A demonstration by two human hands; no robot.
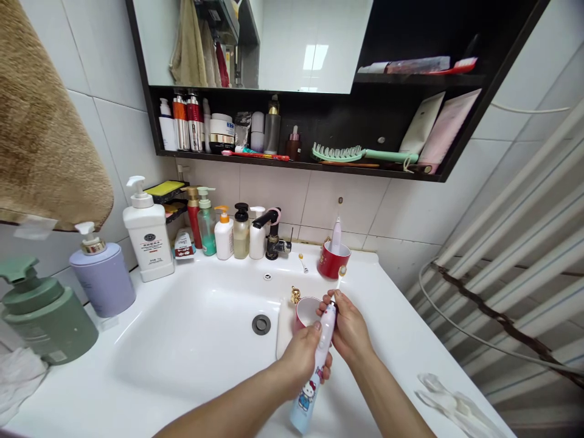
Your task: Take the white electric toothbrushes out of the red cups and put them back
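Note:
An electric toothbrush (325,334) with a pale pink and blue handle and a cartoon cat print is tilted over the basin. My left hand (301,356) is wrapped round its handle, thumb on the front. At the top, the fingers of my right hand (349,325) close on the base of the white brush head (342,275), whose bristles point up. Behind my hands, a red cup (306,310) with a white inside is partly hidden; it stands by a white block-like surface (285,331) in the sink. A gold ornament (295,295) shows beside that cup.
Another red cup (332,260) on the back rim holds a second electric toothbrush (336,234). A small brush head (303,263) lies near the black faucet (274,237). Pump bottles (224,234) line the back left of the sink (182,322). Crumpled clear plastic (456,404) lies front right.

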